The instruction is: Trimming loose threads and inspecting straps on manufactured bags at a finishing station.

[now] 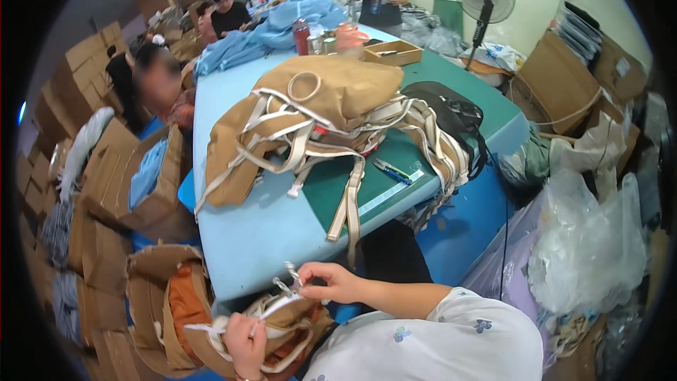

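A tan canvas piece with white trim (pixel 304 319) lies bunched up at my lap, below the table's near edge. My left hand (pixel 245 342) is closed on its white-trimmed edge, and a white strip end sticks out to the left of the fist. My right hand (pixel 328 282) pinches a twisted white cord (pixel 291 269), whose end stands up above the fingertips. On the table ahead is a heap of tan canvas bags (pixel 338 88) with white straps. A round ring (pixel 304 87) rests on top of the heap.
The table (pixel 243 247) carries a green mat (pixel 317 197), a pen (pixel 393 171), a ruler, a black bag (pixel 451 113), a red bottle (pixel 301 37) and a wooden tray (pixel 392 53). Cardboard boxes (pixel 151 183) crowd the left, plastic bags (pixel 585 247) the right. Several people are farther back.
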Motion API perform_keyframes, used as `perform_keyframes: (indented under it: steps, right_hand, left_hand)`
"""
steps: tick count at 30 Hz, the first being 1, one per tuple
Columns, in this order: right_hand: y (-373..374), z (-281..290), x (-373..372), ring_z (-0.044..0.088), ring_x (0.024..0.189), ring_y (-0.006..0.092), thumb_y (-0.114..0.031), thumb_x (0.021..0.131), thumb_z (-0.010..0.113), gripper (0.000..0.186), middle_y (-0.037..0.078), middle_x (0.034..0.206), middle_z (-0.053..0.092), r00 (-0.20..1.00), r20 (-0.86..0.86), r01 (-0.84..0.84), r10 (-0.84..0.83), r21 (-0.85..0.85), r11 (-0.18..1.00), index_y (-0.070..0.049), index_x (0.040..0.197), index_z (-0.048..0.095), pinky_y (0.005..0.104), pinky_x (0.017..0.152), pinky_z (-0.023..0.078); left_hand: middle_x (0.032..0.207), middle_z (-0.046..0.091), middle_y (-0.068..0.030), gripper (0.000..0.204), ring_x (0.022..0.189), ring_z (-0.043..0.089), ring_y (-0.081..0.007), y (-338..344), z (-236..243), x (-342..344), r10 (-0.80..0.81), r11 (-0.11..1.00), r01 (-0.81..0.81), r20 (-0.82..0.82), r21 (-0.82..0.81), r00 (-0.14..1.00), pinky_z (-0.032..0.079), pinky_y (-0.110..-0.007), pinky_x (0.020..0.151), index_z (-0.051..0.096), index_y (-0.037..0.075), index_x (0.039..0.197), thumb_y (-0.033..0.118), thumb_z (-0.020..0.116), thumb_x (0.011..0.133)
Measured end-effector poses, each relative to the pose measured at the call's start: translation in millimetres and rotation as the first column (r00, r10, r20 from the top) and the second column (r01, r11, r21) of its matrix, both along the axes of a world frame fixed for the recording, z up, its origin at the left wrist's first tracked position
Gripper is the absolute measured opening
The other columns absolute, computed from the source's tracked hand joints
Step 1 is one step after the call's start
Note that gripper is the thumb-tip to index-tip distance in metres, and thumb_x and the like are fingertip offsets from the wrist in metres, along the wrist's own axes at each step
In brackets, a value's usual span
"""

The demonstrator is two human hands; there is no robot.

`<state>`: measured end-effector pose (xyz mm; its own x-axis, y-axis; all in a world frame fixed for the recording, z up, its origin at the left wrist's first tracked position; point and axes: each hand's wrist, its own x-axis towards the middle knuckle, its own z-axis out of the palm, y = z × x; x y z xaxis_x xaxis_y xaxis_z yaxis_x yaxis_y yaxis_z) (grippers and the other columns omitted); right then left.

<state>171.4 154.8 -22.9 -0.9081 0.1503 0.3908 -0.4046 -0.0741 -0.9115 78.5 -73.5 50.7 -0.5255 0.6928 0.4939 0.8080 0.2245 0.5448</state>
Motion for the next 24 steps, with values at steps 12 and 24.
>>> perform_keyframes:
  steps: [12,24]
  right_hand:
    - [9.7,11.7,10.5,0.055,0.11,0.0166,-0.015,0.089,0.063,0.039,0.009,0.12,0.058,0.977,0.052,-0.204,0.206,-0.039,0.978,0.0,0.123,0.053,0.0315,0.095,0.042]
    - [11.2,33.0,12.1,0.05,0.117,0.0211,-0.015,0.09,0.06,0.04,0.012,0.131,0.051,0.928,-0.002,-0.37,0.373,0.102,0.923,-0.004,0.127,0.048,0.0341,0.099,0.039]
  left_hand:
    - [0.067,0.05,-0.0116,0.007,0.062,0.05,-0.0262,4.4,-0.8,8.7,-0.008,1.0,0.01,0.099,-0.018,0.995,0.038,-0.034,0.057,0.061,-0.001,0.076,0.004,0.065,0.073]
    - [0.066,0.051,-0.011,0.008,0.06,0.051,-0.0256,1.8,-2.9,15.9,0.016,0.997,-0.004,0.155,-0.076,0.988,0.039,-0.034,0.055,0.063,0.0,0.077,0.006,0.067,0.073]
